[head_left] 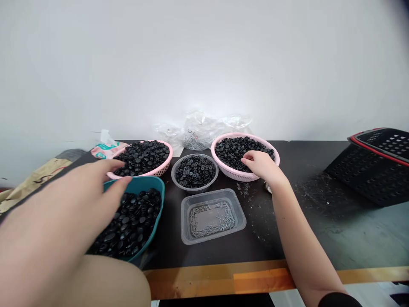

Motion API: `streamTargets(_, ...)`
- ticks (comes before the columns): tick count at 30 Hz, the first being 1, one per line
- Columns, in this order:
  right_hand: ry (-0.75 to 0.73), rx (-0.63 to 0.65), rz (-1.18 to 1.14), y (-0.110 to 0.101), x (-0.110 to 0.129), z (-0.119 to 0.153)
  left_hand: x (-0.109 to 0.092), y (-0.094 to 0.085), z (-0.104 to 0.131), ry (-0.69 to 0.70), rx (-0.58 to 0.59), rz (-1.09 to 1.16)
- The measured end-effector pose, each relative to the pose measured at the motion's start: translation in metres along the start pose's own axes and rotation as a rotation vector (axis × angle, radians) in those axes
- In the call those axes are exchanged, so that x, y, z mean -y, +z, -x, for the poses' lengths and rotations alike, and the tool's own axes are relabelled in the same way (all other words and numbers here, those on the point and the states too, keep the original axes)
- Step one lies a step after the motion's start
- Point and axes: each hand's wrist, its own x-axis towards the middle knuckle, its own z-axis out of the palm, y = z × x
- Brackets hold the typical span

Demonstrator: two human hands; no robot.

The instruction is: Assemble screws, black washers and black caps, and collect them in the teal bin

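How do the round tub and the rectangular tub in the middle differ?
The round tub holds small black discs, while the rectangular tub holds thin metal pins. The round tub is well filled, but the rectangular tub shows bare floor in its middle. Both look like see-through plastic.

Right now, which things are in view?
Round plastic baskets of black parts: 2, pink, back
Plastic tub of black caps: 1, teal, front left
Round plastic bowl of discs: 1, clear, centre
Rectangular plastic tray of metal pins: 1, clear, front centre
Plastic bags: several, clear, back
Packet: 1, pink-white-green, back left
Perforated crate: 1, black, red-rimmed, right
Crumpled sack: 1, tan, far left
Table: 1, black, below
Wall: 1, white, behind
Left hand: 1, bare, near tub
Right hand: 1, bare, at right basket
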Motion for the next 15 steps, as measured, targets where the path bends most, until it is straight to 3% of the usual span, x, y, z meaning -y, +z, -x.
streamTargets(1, 0.018, 0.023, 0.048, 0.005, -0.004, -0.004, -0.023, 0.000, 0.002, -0.048, 0.076, -0.135)
streamTargets(3, 0.033, 0.059, 0.126, 0.016, -0.011, -0.012, -0.068, 0.009, 0.004, 0.039, 0.172, -0.153)
streamTargets(7, 0.032, 0.090, 0.209, 0.028, -0.016, -0.021, -0.131, 0.048, -0.002, 0.270, 0.449, -0.130)
streamTargets(10, 0.024, 0.097, 0.202, 0.029, -0.017, -0.024, -0.147, 0.076, -0.013, 0.295, 0.568, -0.132)
streamTargets(15, 0.012, 0.024, 0.111, 0.022, -0.017, -0.024, -0.141, 0.095, -0.028, 0.287, 0.592, -0.153)
